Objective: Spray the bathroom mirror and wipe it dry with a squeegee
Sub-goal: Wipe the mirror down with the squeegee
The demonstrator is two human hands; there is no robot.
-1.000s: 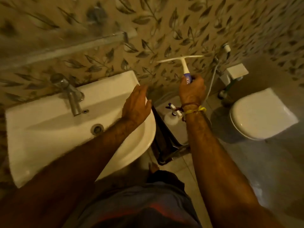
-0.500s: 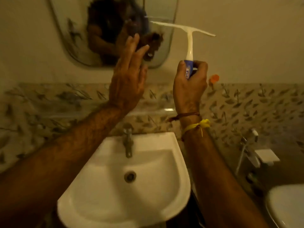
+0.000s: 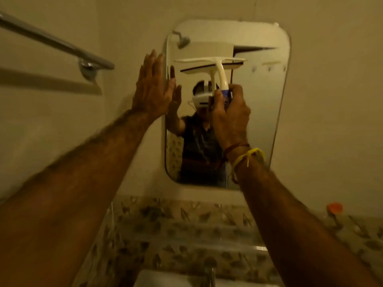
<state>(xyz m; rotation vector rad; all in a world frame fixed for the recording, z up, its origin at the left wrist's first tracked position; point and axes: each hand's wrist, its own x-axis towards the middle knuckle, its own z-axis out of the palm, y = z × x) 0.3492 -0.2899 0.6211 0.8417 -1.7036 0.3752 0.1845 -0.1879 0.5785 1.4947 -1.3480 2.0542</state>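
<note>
1. My right hand [image 3: 230, 114] is wrapped around the blue grip at the bottom of the squeegee [image 3: 215, 69]; fingers and thumb curl round the handle.
2. The squeegee is white, its handle rising from my fist to a long crossbar with the blade at the top. The blade lies nearly level across the upper part of the mirror [image 3: 259, 112], left of the middle. I cannot tell for sure whether the blade edge is touching the glass, though its reflection sits right beside it.
3. My left hand [image 3: 153, 90] is released, fingers straight and close together, pointing up. It is raised at the mirror's left edge, the palm facing the glass and the wall; its reflection meets it there, so it looks to be at the surface, but actual contact is not plain.
4. The mirror is a tall rectangle with rounded corners, fixed to the plain cream wall. In it I see my own reflection in a dark shirt, a shower head near the top left, and a row of hooks at the right.
5. On my right wrist are a yellow thread [image 3: 248, 156] and a brown band [image 3: 234, 148].
6. A metal towel bar [image 3: 56, 44] runs along the wall at upper left.
7. Below the mirror is a band of leaf-patterned tile [image 3: 186, 230], and at the bottom edge the rim of the white basin [image 3: 165, 280] with the tap [image 3: 211, 276] just showing.
8. A small orange object [image 3: 334, 208] sits against the wall at lower right; I cannot make out what it is.
</note>
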